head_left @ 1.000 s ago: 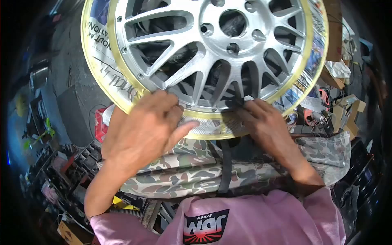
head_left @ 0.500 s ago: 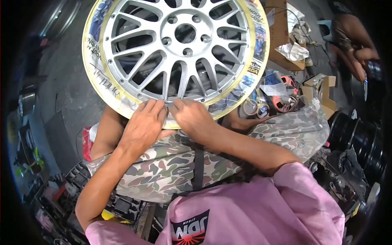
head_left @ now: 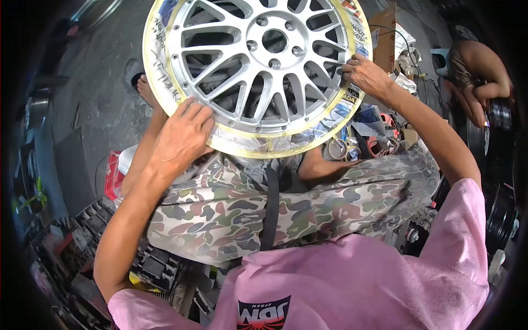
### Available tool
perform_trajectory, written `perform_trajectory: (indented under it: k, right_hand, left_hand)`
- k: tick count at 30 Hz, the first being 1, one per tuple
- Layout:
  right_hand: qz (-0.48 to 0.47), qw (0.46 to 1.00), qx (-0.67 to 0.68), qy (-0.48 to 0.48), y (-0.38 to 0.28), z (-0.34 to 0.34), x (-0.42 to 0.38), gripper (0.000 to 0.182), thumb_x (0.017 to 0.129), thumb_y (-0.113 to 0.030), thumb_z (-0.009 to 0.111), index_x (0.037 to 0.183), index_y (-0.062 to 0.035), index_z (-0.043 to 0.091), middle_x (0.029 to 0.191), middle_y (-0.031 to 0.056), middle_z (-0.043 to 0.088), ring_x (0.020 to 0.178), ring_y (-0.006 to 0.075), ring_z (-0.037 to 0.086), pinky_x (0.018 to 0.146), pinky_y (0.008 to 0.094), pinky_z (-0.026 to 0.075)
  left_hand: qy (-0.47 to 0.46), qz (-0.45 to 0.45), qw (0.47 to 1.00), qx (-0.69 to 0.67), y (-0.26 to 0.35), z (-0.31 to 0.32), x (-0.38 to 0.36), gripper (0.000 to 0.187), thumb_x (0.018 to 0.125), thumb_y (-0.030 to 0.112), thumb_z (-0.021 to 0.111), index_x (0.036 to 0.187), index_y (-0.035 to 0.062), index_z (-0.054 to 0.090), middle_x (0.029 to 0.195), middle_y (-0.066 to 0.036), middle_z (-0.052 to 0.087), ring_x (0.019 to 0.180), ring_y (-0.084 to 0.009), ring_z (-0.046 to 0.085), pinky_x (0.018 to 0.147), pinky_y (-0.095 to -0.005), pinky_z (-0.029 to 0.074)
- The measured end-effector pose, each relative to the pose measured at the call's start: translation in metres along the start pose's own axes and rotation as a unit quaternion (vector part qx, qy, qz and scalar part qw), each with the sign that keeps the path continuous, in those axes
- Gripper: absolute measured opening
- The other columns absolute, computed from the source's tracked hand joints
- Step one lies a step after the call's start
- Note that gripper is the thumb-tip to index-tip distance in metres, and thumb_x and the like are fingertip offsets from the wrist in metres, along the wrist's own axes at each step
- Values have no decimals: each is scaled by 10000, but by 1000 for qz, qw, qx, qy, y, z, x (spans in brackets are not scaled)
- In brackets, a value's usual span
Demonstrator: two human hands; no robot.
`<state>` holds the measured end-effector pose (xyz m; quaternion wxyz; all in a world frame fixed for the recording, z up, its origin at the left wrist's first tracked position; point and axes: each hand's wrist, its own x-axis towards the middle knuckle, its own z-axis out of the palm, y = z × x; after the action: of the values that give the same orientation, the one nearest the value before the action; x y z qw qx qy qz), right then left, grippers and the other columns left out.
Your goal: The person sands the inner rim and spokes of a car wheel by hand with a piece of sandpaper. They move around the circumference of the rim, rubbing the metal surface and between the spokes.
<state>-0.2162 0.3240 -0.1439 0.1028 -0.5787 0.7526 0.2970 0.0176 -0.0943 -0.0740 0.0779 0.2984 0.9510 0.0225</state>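
A silver multi-spoke wheel rim is tilted in front of my lap, its outer lip covered with printed paper and yellow masking tape. My left hand grips the lip at the lower left, fingers on the covered face and thumb near the outer edge. On the right side, my right hand is closed, its curled fingertips against the inner edge of the taped lip. Whether a bit of tape is under those fingertips is hidden.
Tape rolls and a red-and-black tool lie right of the wheel. Behind them stands a cardboard box. Another person crouches at the far right by dark wheels. A black tool case sits lower left.
My hands have separated from the lip's bottom edge: the left went up and left, the right up to the right side. The wheel has shifted right and slightly up in view.
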Motion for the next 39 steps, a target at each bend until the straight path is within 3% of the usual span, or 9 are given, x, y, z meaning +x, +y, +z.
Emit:
perform_trajectory:
  k: [2, 9, 14, 16, 20, 22, 29, 33, 39]
  right_hand:
    - [6, 989, 65, 132, -12, 30, -8, 207, 840, -46, 644, 945, -153, 787, 1136, 24, 703, 1003, 217, 679, 1003, 371, 510]
    - [120, 914, 359, 147, -168, -71, 19, 164, 714, -58, 715, 876, -70, 737, 941, 98, 691, 812, 347, 700, 743, 456, 581]
    - [78, 686, 664, 286, -182, -114, 64, 180, 880, -112, 712, 1040, -74, 783, 985, 120, 761, 858, 264, 731, 763, 368, 575]
    - [121, 610, 735, 272, -149, -133, 45, 190, 926, -106, 656, 1063, -63, 780, 968, 105, 775, 858, 165, 709, 777, 330, 565]
    - [284, 575, 747, 177, -63, -79, -38, 225, 977, -192, 632, 1040, -11, 751, 863, 42, 734, 805, 109, 656, 736, 296, 533]
    - [337, 570, 745, 82, -48, -37, -81, 228, 983, -204, 611, 1002, -16, 740, 851, 44, 715, 782, 113, 638, 736, 285, 516]
    - [344, 360, 867, 9, -125, -15, -63, 218, 935, -174, 585, 940, 19, 687, 851, 55, 677, 703, 125, 586, 654, 264, 465]
    - [384, 337, 859, 24, -121, -14, -43, 241, 923, -222, 613, 866, 3, 678, 813, 56, 665, 670, 113, 565, 595, 270, 430]
    - [453, 474, 747, 112, -101, 12, -28, 263, 954, -239, 612, 838, -22, 706, 699, 23, 627, 591, 105, 536, 559, 278, 429]
  left_hand:
    - [3, 2, 1000, -3, -4, 2, -3, 588, 678, 256, 841, 1156, -42, 671, 1160, -118, 616, 1211, -291, 572, 1180, -438, 391]
    - [35, 31, 999, -2, -17, 13, -2, 589, 666, 304, 836, 1116, -42, 680, 1115, -115, 632, 1161, -297, 598, 1164, -451, 414]
    - [16, 55, 998, -29, -26, -10, 0, 630, 693, 437, 838, 1094, -27, 694, 1080, -128, 646, 1154, -335, 607, 1102, -460, 455]
    - [127, -19, 990, -60, -27, -39, -1, 595, 829, 534, 742, 999, -36, 720, 1057, -160, 672, 1069, -335, 638, 1014, -463, 507]
    - [308, -143, 940, -35, -87, -65, 19, 277, 953, 228, 706, 1083, -17, 693, 1040, -190, 701, 971, -374, 687, 850, -393, 532]
    - [356, -232, 903, -56, -119, -68, 43, 397, 992, 361, 665, 1057, -30, 683, 984, -217, 716, 925, -383, 693, 852, -407, 525]
    - [278, -314, 898, -133, -184, -13, 92, 578, 977, 566, 596, 1071, 11, 727, 953, -245, 732, 906, -420, 701, 833, -484, 525]
    - [282, -370, 855, -228, -167, -14, 91, 648, 944, 634, 588, 1018, 16, 764, 941, -269, 731, 966, -444, 700, 867, -466, 514]
    - [333, -452, 791, -243, -138, 21, 47, 643, 967, 585, 616, 1016, -40, 753, 893, -244, 744, 848, -351, 724, 799, -426, 523]
